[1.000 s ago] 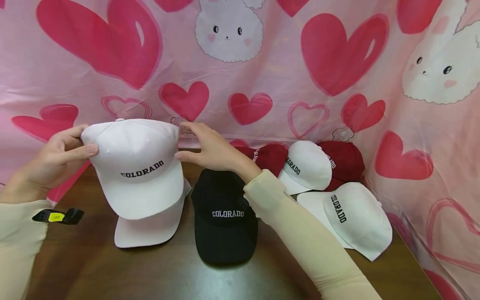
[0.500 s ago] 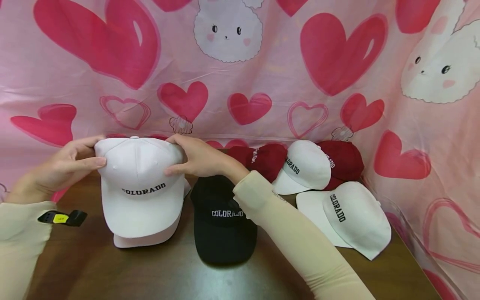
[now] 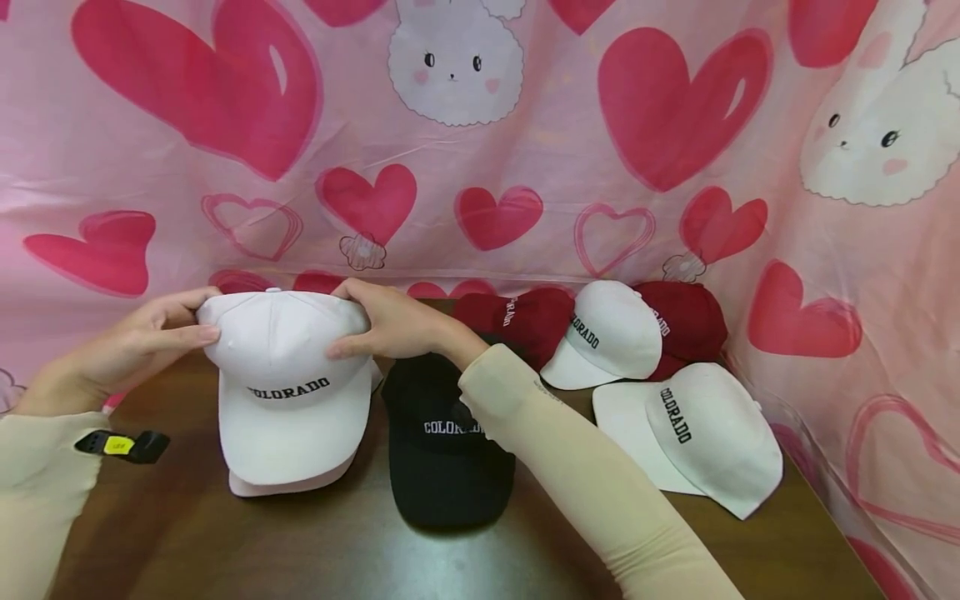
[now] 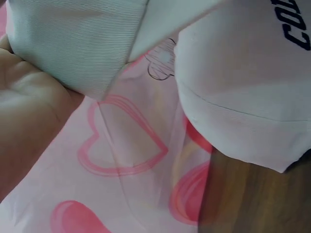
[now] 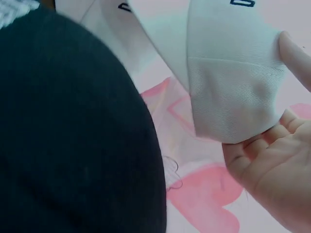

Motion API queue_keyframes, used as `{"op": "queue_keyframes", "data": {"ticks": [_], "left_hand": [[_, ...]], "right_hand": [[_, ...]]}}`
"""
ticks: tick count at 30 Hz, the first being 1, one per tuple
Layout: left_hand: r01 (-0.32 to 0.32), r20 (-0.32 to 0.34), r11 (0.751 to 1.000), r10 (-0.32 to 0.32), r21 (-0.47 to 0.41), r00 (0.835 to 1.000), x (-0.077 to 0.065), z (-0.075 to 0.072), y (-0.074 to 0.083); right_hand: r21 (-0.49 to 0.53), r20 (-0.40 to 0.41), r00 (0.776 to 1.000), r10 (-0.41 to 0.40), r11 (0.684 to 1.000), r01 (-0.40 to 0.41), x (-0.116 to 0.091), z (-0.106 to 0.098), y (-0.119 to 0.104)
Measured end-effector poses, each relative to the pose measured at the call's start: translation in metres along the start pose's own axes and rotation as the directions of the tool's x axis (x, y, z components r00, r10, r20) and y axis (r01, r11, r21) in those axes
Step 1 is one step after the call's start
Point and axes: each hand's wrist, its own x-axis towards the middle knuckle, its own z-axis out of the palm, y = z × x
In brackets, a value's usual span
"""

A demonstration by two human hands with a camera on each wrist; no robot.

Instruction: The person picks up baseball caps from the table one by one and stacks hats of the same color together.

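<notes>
In the head view, a white COLORADO cap (image 3: 281, 346) is held upright by its crown, brim toward me. My left hand (image 3: 153, 333) pinches its left side, thumb in front and fingers behind. My right hand (image 3: 386, 321) grips the right side the same way. Below it sits a second white cap (image 3: 296, 482), mostly hidden, its brim edge showing. The left wrist view shows the held cap (image 4: 73, 43) apart from the lower cap (image 4: 238, 73). In the right wrist view, my fingers (image 5: 257, 150) curl behind the held cap (image 5: 233, 97).
A black COLORADO cap (image 3: 450, 475) lies right of the white pair, under my right forearm. Farther right are two red caps (image 3: 513, 325) and two more white caps (image 3: 618, 329). A pink heart-patterned cloth (image 3: 555, 150) hangs behind the brown table (image 3: 315, 550).
Both hands have lowered the white cap onto the other one, so less of the lower brim shows. The right thumb has come onto the cap's front.
</notes>
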Motion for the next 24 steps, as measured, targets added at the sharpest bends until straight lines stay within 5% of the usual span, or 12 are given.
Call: {"op": "queue_keyframes", "data": {"ticks": [9,24], "left_hand": [[0.156,-0.008,0.987,-0.155,0.031,0.988,-0.001,-0.004,-0.019],[0.256,0.024,0.962,-0.259,0.09,0.966,-0.003,-0.006,-0.051]], "right_hand": [[-0.008,0.0,0.987,0.159,0.987,-0.159,0.001,0.017,-0.006],[-0.105,0.003,0.953,0.302,0.948,-0.3,0.011,0.049,0.003]]}}
